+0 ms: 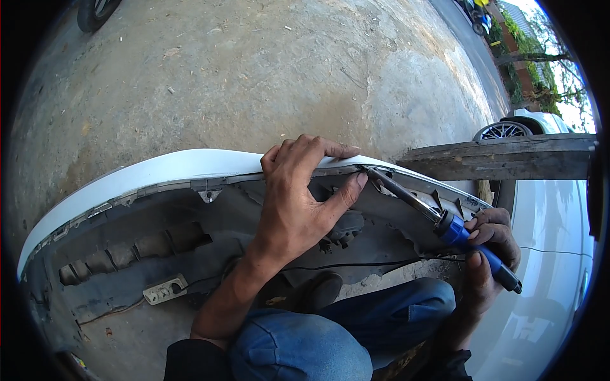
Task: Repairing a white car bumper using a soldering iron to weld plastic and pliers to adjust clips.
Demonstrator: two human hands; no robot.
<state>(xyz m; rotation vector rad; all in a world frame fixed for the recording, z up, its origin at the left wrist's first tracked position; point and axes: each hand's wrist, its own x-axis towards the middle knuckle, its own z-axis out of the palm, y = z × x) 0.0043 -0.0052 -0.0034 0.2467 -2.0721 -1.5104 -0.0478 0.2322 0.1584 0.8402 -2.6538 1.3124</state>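
Observation:
My left hand (pixel 292 197) grips the edge of a white car bumper (pixel 159 166), fingers bent over the outer lip and thumb on the dark inner side. My right hand (pixel 492 238) is closed around the blue handle of a soldering iron (pixel 411 200). The iron's metal shaft slants up to the left, its tip at a cracked seam on the bumper's edge beside my left thumb. A black cable runs below the hands across the bumper's dark underside, near a white power socket block (pixel 164 287) on the left.
A weathered wooden beam (pixel 495 159) lies at the right, over a white car body (pixel 546 286). Beyond are another vehicle's wheel (pixel 502 131), a tyre (pixel 95 13) at upper left, concrete ground (pixel 254 76), and a road with greenery. My bent knees are at the bottom.

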